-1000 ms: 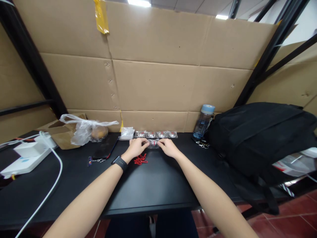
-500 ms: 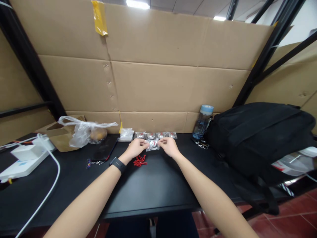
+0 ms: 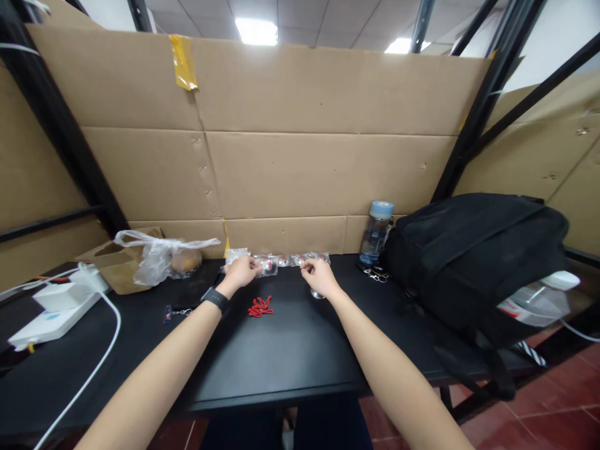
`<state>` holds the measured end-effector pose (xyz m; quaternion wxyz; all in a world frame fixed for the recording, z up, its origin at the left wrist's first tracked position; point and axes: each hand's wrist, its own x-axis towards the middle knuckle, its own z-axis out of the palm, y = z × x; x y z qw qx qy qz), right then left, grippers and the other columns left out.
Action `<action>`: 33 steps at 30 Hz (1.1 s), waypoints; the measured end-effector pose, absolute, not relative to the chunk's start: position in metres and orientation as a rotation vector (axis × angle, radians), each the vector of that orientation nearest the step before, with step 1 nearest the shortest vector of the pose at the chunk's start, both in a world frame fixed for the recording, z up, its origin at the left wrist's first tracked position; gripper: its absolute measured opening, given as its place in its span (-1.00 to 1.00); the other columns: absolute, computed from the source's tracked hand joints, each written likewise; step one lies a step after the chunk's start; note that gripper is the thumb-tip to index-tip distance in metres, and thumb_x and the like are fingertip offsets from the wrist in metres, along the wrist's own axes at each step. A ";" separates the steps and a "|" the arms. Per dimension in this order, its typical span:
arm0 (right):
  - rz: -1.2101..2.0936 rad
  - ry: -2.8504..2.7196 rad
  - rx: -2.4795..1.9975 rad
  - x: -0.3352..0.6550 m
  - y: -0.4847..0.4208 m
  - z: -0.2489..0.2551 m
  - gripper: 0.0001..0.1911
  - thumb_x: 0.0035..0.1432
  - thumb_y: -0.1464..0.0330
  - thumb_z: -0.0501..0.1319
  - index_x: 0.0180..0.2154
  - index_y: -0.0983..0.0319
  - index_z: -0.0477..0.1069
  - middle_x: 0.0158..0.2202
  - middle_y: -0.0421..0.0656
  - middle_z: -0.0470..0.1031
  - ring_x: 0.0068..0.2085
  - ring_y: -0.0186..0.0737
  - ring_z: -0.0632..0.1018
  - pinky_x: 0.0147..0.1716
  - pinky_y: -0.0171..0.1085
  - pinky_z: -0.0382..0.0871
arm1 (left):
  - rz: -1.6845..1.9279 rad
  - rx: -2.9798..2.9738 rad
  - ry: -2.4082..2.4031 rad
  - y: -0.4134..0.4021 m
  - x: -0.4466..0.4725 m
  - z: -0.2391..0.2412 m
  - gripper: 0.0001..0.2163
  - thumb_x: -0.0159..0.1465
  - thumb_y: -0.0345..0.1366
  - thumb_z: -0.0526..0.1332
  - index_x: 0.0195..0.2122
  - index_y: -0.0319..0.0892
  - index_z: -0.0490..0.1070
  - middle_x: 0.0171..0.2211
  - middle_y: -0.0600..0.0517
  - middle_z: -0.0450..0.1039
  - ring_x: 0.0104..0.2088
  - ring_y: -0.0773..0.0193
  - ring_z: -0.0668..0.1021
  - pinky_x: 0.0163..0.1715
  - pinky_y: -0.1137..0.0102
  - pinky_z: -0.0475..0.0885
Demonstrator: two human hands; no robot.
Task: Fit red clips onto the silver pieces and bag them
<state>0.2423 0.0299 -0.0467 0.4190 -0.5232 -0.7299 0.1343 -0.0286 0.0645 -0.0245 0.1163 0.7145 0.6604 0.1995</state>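
My left hand (image 3: 242,272) is closed at the fingertips on a crinkled clear plastic packet (image 3: 269,269) with something red and dark showing in it. Opposite it, my right hand (image 3: 320,277) has its thumb and fingers pinched together; what lies between them is too small to tell. A silver round piece (image 3: 317,294) shows just under the right palm, and whether the hand grips it is hidden. Behind both hands runs a row of wrapped round silver pieces (image 3: 300,259) with red marks. A small tangle of red cords (image 3: 260,307) lies nearer me, right of the left wrist.
A clear packet (image 3: 235,254) lies behind my left hand. To the left are a knotted plastic bag (image 3: 162,256), a paper bag (image 3: 122,265) and a white power strip (image 3: 56,315). A bottle (image 3: 375,234) and black backpack (image 3: 473,256) stand right. Cardboard (image 3: 281,175) walls the back.
My hands have moved apart from the one wrapped piece they both pinched. The left has shifted left with a packet; a silver round piece now shows beneath the right. The view has tilted up.
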 end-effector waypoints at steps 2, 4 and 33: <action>0.323 -1.837 -1.296 0.249 0.029 -0.043 -0.85 0.09 0.45 0.22 -0.30 0.22 0.57 -0.35 -0.17 0.63 -0.42 -0.29 0.53 -0.32 -0.33 0.35 | 0.542 2.127 1.972 0.076 -0.030 -0.019 -0.84 0.20 -0.17 0.30 -0.29 -0.11 0.58 -0.23 -0.03 0.66 -0.08 0.05 0.62 -0.13 0.33 0.37; 0.314 -1.830 -1.288 0.253 0.029 -0.041 -0.83 0.09 0.46 0.21 -0.29 0.23 0.57 -0.34 -0.17 0.62 -0.40 -0.29 0.53 -0.29 -0.33 0.36 | 0.525 2.179 1.940 0.087 -0.027 -0.018 -0.86 0.19 -0.19 0.31 -0.31 -0.12 0.58 -0.24 -0.05 0.66 -0.09 0.06 0.62 -0.14 0.34 0.36; 0.557 -2.317 -1.542 0.291 0.014 -0.022 -0.59 -0.40 0.35 0.54 -0.34 0.20 0.64 -0.39 -0.19 0.62 -0.40 -0.21 0.57 -0.40 -0.34 0.39 | 0.538 2.601 1.027 0.019 -0.033 -0.027 -0.78 0.23 -0.13 0.26 -0.33 -0.16 0.59 -0.41 0.00 0.56 -0.42 0.28 0.52 -0.38 0.45 0.34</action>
